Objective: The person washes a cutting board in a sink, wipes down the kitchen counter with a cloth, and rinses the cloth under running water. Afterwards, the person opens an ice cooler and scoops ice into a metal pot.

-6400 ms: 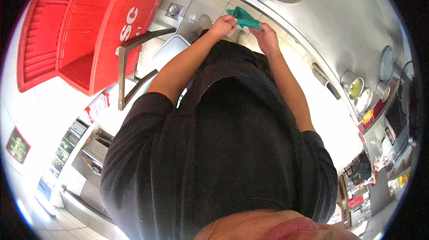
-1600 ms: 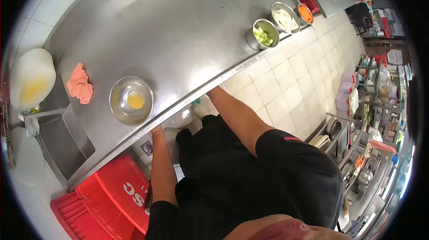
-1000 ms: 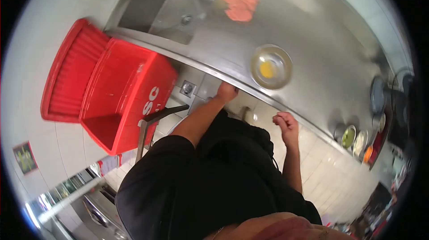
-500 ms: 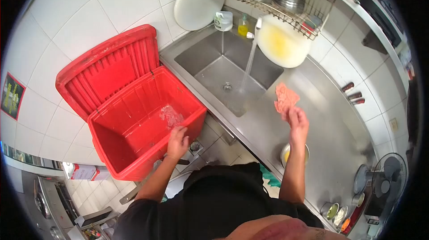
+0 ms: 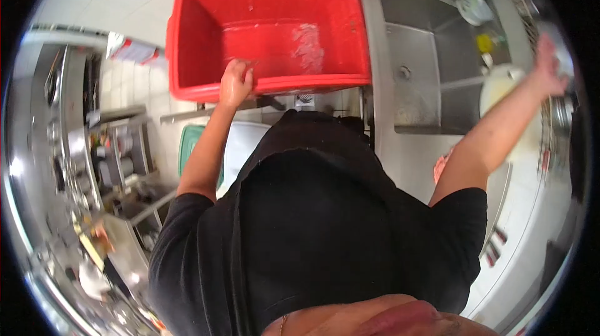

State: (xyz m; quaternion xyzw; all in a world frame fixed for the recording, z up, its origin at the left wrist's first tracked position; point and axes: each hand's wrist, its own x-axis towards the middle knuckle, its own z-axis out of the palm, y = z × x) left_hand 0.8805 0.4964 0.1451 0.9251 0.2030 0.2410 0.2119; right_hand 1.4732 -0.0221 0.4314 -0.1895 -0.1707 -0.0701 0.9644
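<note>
My left hand [image 5: 236,84] is at the front rim of a large red cooler box [image 5: 269,83], fingers bent over the edge. Clear, ice-like bits [image 5: 309,48] lie on the box floor. On the far right my right hand [image 5: 549,68], smeared by motion, reaches up to the dish rack beside a pale, shiny object [image 5: 562,55] whose kind I cannot make out. Whether the fingers hold it is unclear. Partly hidden behind my right forearm, a crumpled pink piece [image 5: 441,166] lies on the steel counter [image 5: 409,155].
Right of the box is a steel sink [image 5: 409,80], where no water stream shows. A yellow soap bottle [image 5: 485,43] and white tub [image 5: 474,9] stand behind it. Knives [image 5: 494,250] hang at lower right. Shelves with utensils [image 5: 119,161] line the left side.
My view has swung right and down. My right hand has left the pink piece and stretched out to the rack. My left hand has moved along the box's rim, its fingers now more bent.
</note>
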